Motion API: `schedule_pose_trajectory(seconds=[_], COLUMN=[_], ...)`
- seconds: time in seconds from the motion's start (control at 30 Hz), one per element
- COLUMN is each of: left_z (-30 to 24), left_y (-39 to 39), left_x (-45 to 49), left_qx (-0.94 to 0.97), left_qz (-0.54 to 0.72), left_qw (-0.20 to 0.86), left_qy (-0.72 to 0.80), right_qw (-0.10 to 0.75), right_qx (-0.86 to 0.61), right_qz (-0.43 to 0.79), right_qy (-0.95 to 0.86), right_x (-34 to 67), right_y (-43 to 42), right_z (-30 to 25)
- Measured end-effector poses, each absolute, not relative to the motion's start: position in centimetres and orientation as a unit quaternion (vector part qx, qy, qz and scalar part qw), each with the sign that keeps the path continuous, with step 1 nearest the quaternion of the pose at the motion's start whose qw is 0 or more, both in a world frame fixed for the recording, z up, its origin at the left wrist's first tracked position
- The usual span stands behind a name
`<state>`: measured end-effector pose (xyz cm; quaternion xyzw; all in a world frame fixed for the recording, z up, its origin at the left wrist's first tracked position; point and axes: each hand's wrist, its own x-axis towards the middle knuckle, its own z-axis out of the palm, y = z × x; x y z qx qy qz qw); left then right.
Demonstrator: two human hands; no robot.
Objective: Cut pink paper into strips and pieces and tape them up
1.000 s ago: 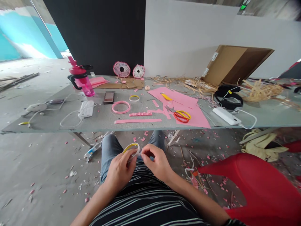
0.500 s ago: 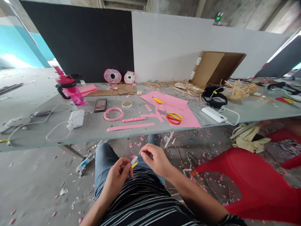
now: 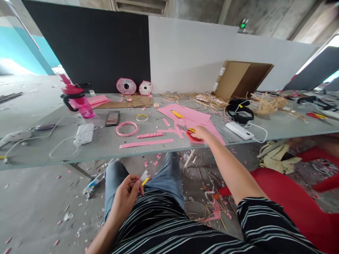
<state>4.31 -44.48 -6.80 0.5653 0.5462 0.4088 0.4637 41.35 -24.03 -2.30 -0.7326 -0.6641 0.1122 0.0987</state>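
Observation:
My left hand (image 3: 129, 190) is over my lap, its fingers pinched on a small yellow and white strip (image 3: 144, 181) whose exact kind I cannot make out. My right hand (image 3: 201, 132) reaches to the table and closes on the handles of a pair of scissors (image 3: 193, 135) with red and yellow grips. The scissors lie on pink paper (image 3: 213, 130), blades pointing left. Left of them are a long pink strip (image 3: 146, 143), a pleated pink strip (image 3: 149, 135), a pink ring (image 3: 126, 129) and a tape roll (image 3: 142, 117). A yellow-handled cutter (image 3: 177, 113) rests on the paper.
A pink bottle (image 3: 82, 106) and a white power bank (image 3: 84, 134) with cable stand at left. On the right are another white power bank (image 3: 239, 131), a black headset (image 3: 239, 111) and a cardboard box (image 3: 241, 79). A red stool (image 3: 286, 204) is beside me.
My right hand has moved from beside my left hand up and forward to the scissors on the table. My left hand still holds the small strip, slightly further left.

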Motion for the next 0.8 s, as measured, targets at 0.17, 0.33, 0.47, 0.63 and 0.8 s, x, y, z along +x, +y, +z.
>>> schedule_pose_trajectory(seconds=[0.17,0.33,0.47,0.63,0.8], left_z=[-5.8,-5.5,-5.0,-4.6,-4.6], left_y=[-44.6,-44.7,-44.7,-45.0,-45.1], left_x=[4.7,4.8,5.1,5.0,4.8], left_qx=[0.554,0.555,0.564,0.575,0.571], left_qz=[0.420,0.437,0.448,0.446,0.461], left_qw=[0.453,0.440,0.421,0.408,0.400], left_qy=[0.558,0.555,0.552,0.551,0.549], right_qw=[0.176,0.289,0.404,0.301,0.248], right_qx=[-0.737,-0.689,-0.489,-0.466,-0.489], right_qz=[0.097,0.142,0.432,0.525,0.507], right_qy=[-0.646,-0.649,-0.641,-0.645,-0.665], right_x=[42.2,40.6,34.3,28.2,27.6], right_y=[-25.7,-33.2,-41.8,-46.6,-46.7], right_z=[-1.8,-2.8,-5.7,-6.8,-5.9])
